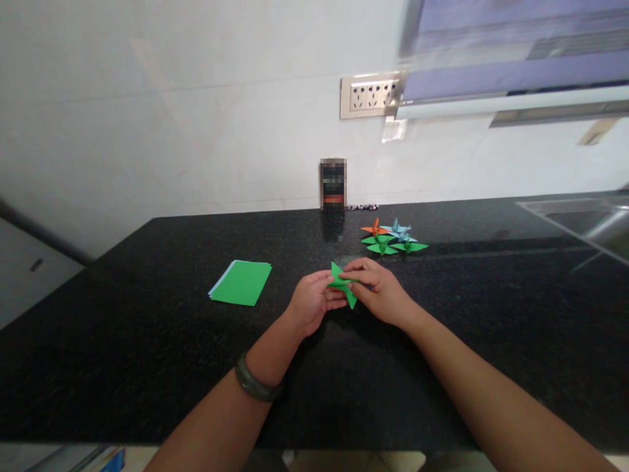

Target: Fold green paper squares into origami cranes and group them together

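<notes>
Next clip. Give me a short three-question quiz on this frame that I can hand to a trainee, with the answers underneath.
1. True or false: only the left hand touches the green folded paper, while the right hand rests flat on the countertop.
2. Where does the stack of green sheets lie? A) to the left of both hands B) to their right C) against the wall
3. Fill in: the finished paper figures sit on the countertop beyond the ___ hand.
Key: 1 false, both hands pinch the paper above the surface. 2 A. 3 right.
</notes>
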Available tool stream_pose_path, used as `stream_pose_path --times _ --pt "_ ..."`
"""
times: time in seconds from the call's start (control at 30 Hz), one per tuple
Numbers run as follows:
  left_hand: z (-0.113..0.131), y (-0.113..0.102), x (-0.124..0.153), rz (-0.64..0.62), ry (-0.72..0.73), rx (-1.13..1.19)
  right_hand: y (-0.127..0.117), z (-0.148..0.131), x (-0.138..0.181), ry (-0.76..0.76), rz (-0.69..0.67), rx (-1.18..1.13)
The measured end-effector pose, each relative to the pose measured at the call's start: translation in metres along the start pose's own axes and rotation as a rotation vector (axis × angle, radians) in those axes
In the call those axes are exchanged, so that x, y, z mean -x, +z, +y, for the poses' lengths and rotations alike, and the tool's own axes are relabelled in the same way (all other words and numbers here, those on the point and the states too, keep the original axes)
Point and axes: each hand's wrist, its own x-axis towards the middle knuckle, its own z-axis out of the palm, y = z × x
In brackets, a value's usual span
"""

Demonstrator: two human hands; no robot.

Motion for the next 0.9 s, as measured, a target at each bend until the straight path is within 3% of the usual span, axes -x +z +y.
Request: stream_pose_path --times 0.37,0.5,0.73,0.9 --pt "-0.005 -0.004 0.002 -0.225 0.059 -0.059 -0.002 -0.002 -0.002 0.027 0.028 0.039" --pt "-0.006 -0.002 0.001 -0.190 0.050 -0.091 -0.001 -0.001 0.000 0.015 0.068 0.111" --pt "-0.013 0.002 0.000 -0.082 0.177 -0.372 0.002 0.001 -0.001 -0.111 0.052 0.408" --pt "-0.013 0.003 0.001 -0.055 0.166 -0.391 0.004 -0.002 -0.001 -0.138 0.042 0.452"
